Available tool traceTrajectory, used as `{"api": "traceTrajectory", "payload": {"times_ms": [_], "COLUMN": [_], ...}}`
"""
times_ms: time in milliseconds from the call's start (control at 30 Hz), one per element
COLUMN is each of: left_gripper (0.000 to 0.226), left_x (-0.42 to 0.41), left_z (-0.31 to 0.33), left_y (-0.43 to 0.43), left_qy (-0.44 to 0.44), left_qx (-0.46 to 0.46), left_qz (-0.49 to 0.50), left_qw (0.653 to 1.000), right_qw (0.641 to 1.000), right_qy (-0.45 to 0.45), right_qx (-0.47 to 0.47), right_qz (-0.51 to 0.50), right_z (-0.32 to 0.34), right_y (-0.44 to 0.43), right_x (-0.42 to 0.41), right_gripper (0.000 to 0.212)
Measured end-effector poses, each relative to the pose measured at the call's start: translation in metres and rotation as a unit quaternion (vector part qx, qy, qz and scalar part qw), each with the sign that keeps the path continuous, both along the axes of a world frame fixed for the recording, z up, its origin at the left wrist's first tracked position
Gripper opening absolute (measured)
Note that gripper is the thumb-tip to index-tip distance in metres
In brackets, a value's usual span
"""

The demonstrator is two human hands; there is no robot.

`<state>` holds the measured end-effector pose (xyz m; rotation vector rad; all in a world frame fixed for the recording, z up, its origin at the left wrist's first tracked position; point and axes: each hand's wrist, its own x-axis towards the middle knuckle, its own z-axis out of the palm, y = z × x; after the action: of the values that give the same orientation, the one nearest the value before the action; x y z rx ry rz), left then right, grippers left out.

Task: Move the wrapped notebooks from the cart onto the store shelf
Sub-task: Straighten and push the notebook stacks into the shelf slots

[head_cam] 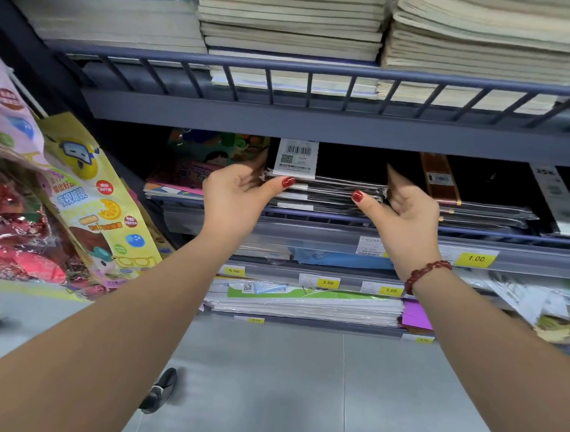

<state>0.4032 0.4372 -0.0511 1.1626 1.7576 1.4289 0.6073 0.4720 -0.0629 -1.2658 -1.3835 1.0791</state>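
Grey floor [267, 381] right under us at six o'clock, with both bare forearms stretching up and away from it. There's a red bead bracelet [426, 274] on the right wrist. Now the left hand [236, 196] and right hand [407, 213]: one at each end of the wrapped notebooks [328, 189], red-nailed thumbs pressed on the front edge, fingers curled round the ends, so both hands are holding the stack. It lies flat on the store shelf [317, 216] at dead centre, just behind the front rail, with a white barcode label [296, 159] on top at its eleven o'clock corner. At three o'clock of it are more dark wrapped packs [484, 211], and at nine o'clock colourful picture books [193, 166]. Yellow price tags [476, 258] line the rails below. Far out at nine o'clock hang snack bags [94, 197]. Up at twelve o'clock, the upper shelf [316, 121] carries tall piles of pale notebooks [289, 15].
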Motion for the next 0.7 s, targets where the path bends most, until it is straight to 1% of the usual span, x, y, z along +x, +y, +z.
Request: {"api": "traceTrajectory", "payload": {"times_ms": [67,200,300,333,367,433,467,533,600,700], "left_gripper": [0.034,0.021,0.013,0.013,0.017,0.021,0.022,0.027,0.033,0.041], "left_x": [-0.001,-0.002,0.002,0.003,0.003,0.002,0.001,0.000,-0.002,0.001], "left_z": [-0.002,-0.004,-0.003,-0.003,-0.002,-0.003,-0.004,-0.005,-0.003,0.007], "left_y": [0.000,-0.001,-0.003,-0.004,-0.004,-0.006,-0.005,-0.006,-0.010,-0.029], "left_qy": [0.003,-0.017,-0.042,-0.046,-0.046,-0.031,-0.010,0.063,0.137,0.228], "left_qx": [0.005,0.005,0.010,0.012,0.011,0.011,0.010,-0.011,-0.032,-0.035], "left_qz": [0.006,-0.004,-0.019,-0.021,-0.023,-0.027,-0.033,-0.049,-0.057,-0.071], "left_qw": [1.000,1.000,0.999,0.999,0.999,0.999,0.999,0.997,0.988,0.970], "right_qw": [1.000,1.000,1.000,1.000,1.000,0.999,0.998,0.994,0.985,0.957], "right_qy": [-0.004,-0.006,-0.020,-0.016,-0.016,-0.041,-0.060,-0.097,-0.159,-0.276], "right_qx": [0.000,-0.002,0.004,0.003,0.002,0.002,-0.002,-0.022,-0.026,-0.008], "right_qz": [0.003,0.004,-0.005,-0.006,-0.005,0.006,0.016,0.038,0.059,0.088], "right_z": [-0.001,-0.001,-0.004,-0.005,-0.003,0.002,0.005,0.014,0.022,0.036], "right_y": [0.000,0.000,0.003,0.003,0.002,0.001,0.001,-0.003,-0.012,-0.032], "right_x": [0.001,0.002,0.004,0.004,0.003,0.003,0.003,0.007,0.015,0.031], "right_gripper": [0.064,0.065,0.060,0.059,0.058,0.058,0.060,0.064,0.065,0.064]}}
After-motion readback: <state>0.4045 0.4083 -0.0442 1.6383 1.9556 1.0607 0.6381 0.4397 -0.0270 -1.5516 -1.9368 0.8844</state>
